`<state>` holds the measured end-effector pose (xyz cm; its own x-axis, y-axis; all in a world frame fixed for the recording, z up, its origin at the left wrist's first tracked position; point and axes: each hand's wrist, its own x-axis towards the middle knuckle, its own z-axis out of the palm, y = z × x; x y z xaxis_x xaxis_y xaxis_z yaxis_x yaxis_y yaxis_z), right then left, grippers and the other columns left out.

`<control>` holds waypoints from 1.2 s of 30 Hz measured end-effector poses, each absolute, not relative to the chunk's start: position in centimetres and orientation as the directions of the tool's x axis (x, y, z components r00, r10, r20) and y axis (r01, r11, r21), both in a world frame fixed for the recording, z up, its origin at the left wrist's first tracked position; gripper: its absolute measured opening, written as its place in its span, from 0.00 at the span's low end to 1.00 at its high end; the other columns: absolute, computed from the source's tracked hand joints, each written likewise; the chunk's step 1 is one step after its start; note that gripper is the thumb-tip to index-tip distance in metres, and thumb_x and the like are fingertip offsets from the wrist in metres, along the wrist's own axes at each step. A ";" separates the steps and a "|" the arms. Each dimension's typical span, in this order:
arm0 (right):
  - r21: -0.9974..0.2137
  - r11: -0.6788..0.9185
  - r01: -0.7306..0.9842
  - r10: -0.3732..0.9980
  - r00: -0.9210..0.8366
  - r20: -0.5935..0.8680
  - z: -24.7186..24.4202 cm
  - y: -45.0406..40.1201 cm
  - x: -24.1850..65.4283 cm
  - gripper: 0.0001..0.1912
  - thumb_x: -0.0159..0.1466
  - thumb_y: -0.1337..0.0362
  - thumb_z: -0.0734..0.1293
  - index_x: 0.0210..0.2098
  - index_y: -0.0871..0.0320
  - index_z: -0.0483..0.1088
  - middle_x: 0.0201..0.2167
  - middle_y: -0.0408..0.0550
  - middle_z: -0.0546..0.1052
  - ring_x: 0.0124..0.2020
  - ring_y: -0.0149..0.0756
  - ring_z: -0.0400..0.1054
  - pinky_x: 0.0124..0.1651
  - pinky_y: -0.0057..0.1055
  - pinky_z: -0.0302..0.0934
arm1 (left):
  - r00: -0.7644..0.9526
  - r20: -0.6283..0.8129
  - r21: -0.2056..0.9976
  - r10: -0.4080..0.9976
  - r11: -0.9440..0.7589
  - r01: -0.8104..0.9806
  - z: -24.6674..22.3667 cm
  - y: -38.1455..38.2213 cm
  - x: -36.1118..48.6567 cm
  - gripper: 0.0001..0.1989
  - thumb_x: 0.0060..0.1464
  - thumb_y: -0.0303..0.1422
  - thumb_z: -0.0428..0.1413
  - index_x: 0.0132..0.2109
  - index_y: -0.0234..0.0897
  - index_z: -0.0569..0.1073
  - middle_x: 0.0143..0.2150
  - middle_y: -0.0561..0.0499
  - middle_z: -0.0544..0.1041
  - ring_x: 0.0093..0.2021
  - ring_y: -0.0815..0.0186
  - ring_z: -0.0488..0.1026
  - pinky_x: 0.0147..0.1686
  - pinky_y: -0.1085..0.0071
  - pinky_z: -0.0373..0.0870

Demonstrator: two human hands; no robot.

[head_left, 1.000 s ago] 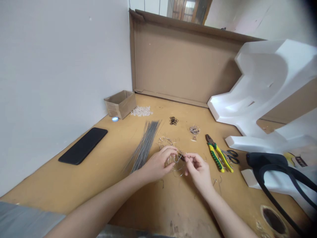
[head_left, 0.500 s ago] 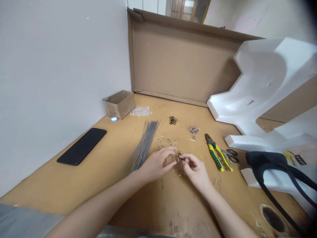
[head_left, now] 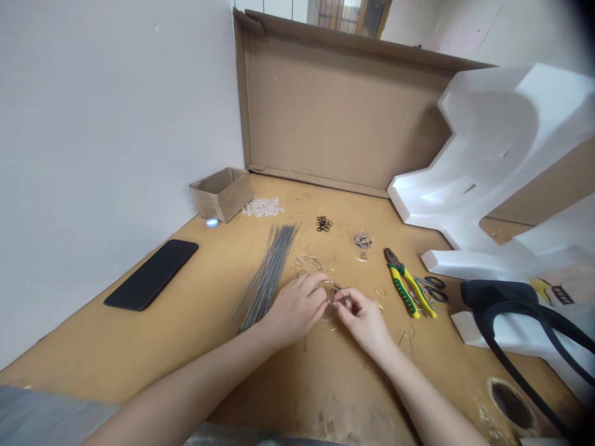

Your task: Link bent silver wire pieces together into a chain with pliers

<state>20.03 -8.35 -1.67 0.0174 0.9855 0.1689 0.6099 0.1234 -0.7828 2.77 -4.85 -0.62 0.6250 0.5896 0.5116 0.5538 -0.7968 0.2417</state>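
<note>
Between my two hands is a thin piece of bent wire point(head_left: 331, 293), curved into a loop. My left hand point(head_left: 297, 310) is closed on the loop's left side, its thumb and fingers pinched together. From the right, my right hand point(head_left: 365, 319) pinches the wire's other side; a small dark piece shows near its fingertips, too small to name. Just beyond my hands lie curled wire loops point(head_left: 307, 261). A bundle of straight grey wires point(head_left: 269, 272) rests beside my left hand. Pliers with yellow and green handles point(head_left: 409, 288) lie to the right of my right hand.
Scissors point(head_left: 434, 288) lie beside the pliers. Farther back are black rings point(head_left: 324, 223), a coil of wire point(head_left: 363, 240), clear beads point(head_left: 263, 206) and a small cardboard box point(head_left: 222, 193). A black phone point(head_left: 152, 274) lies left. White foam point(head_left: 493, 148) stands right; a black strap point(head_left: 499, 310) hangs nearby.
My left fingers have closed together around the wire loop, where they were spread wider before. My right hand has turned slightly and its fingertips have come closer to the left ones.
</note>
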 end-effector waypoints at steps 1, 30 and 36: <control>-0.797 0.109 0.595 0.988 0.022 0.152 -1.7 -8.3 20.0 0.05 0.54 0.65 0.62 0.29 0.57 0.69 0.15 0.35 0.58 0.17 0.26 0.53 0.22 0.22 0.48 | 0.656 0.510 0.194 0.556 -0.818 0.542 -0.6 -4.9 2.8 0.08 0.57 0.27 0.45 0.36 0.34 0.68 0.46 0.44 0.69 0.45 0.61 0.66 0.44 0.64 0.64; -0.845 -0.023 0.534 0.999 0.047 0.003 -2.1 -8.3 19.3 0.04 0.52 0.64 0.63 0.26 0.58 0.67 0.13 0.35 0.60 0.16 0.26 0.54 0.20 0.22 0.48 | 0.772 0.475 -0.032 0.423 -0.868 0.496 -1.7 -4.8 3.1 0.08 0.57 0.24 0.44 0.35 0.34 0.66 0.30 0.50 0.67 0.35 0.65 0.66 0.53 0.61 0.59; -0.811 -0.015 0.585 0.999 0.042 0.011 -2.1 -8.3 19.4 0.04 0.51 0.65 0.62 0.25 0.59 0.67 0.15 0.36 0.62 0.17 0.25 0.54 0.20 0.21 0.47 | 0.765 0.451 0.094 0.460 -0.877 0.472 -2.0 -4.8 3.2 0.10 0.55 0.21 0.43 0.36 0.32 0.68 0.33 0.48 0.71 0.38 0.66 0.68 0.56 0.62 0.57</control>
<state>19.35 -8.30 -2.11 0.0416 0.9991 0.0112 0.5847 -0.0152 -0.8111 3.19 -4.78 -1.99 0.7650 0.4600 0.4507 0.4719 -0.8766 0.0938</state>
